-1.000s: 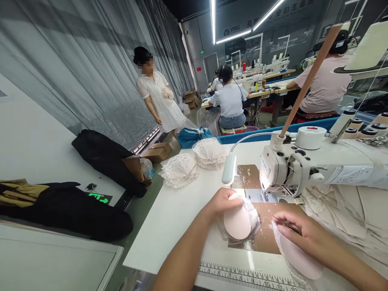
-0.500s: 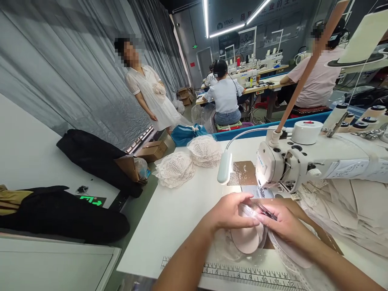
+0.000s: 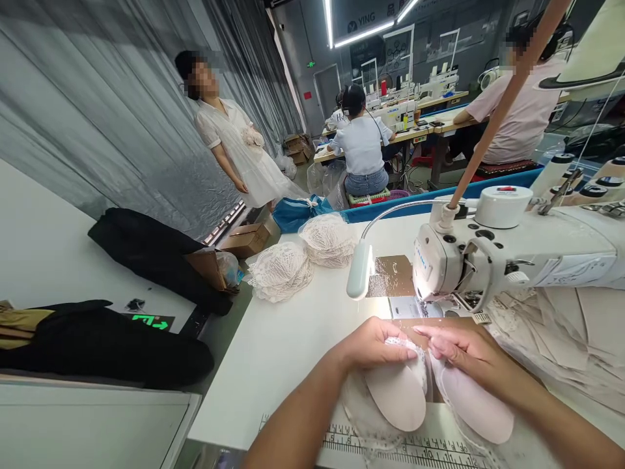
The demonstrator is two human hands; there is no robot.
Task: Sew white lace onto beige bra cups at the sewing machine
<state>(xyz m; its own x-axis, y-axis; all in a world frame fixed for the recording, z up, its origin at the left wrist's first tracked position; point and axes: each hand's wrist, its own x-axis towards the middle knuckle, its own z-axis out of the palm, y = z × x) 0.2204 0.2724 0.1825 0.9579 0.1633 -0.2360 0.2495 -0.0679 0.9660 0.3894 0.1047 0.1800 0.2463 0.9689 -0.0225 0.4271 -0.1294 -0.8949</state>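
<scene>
My left hand (image 3: 378, 343) pinches the lace edge of a pale pink oval pad (image 3: 398, 397) just in front of the sewing machine (image 3: 439, 254). Close beside it, my right hand (image 3: 456, 345) has its fingers closed at the upper edge of a second lace-trimmed pad (image 3: 476, 404). Both pads hang toward the ruler markings (image 3: 405, 446) at the table's front edge. No dark tool shows in my right hand; its palm side is hidden.
Two lace piles (image 3: 280, 270) lie on the white table (image 3: 273, 352), left of the lamp (image 3: 359, 270). Beige fabric pieces (image 3: 551, 339) are heaped right. A person in a white dress (image 3: 234, 143) stands back left; others sit at machines.
The dark metal tool seen in my right hand earlier no longer shows. My hands have moved slightly apart, and the two pads now hang side by side, more fully visible.
</scene>
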